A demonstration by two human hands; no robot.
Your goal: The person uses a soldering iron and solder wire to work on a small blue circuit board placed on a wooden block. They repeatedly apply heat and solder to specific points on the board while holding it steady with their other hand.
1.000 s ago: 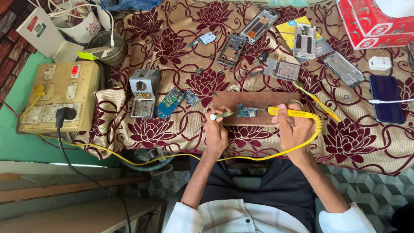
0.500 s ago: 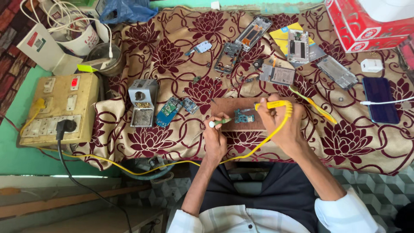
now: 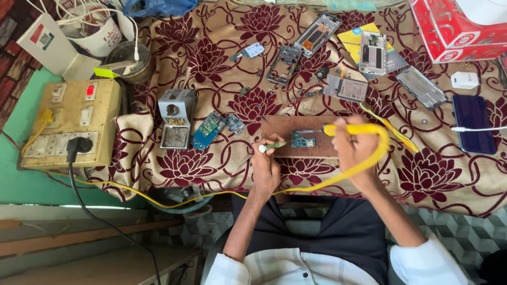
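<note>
- The small circuit board (image 3: 302, 141) lies on a brown wooden block (image 3: 296, 126) at the near edge of the table, between the two hands.
- The right hand (image 3: 355, 150) grasps a yellow soldering iron (image 3: 348, 129); its metal tip reaches left to just above the board's top edge, though whether it touches cannot be told.
- The iron's yellow cord (image 3: 369, 161) loops round the right wrist and runs left along the table's front edge.
- The left hand (image 3: 265, 166) is closed on a thin green-handled tool (image 3: 273, 146) with a white end; the tool points right, its tip at the board's left edge.
- A maroon flowered cloth (image 3: 211, 58) covers the table.
- Left of the block lie two blue circuit boards (image 3: 208, 130), and beside them a grey metal stand (image 3: 176, 117).
- Farther back on the cloth are scattered phone frames (image 3: 285, 63) and other phone parts.
- A dark phone (image 3: 472, 124) lies at the right with a white cable plugged in, near a small white charger (image 3: 465, 80).
- At the left stands a beige switch box (image 3: 74, 124) with a black plug in it.
- A red carton (image 3: 449, 29) sits at the top right corner.
</note>
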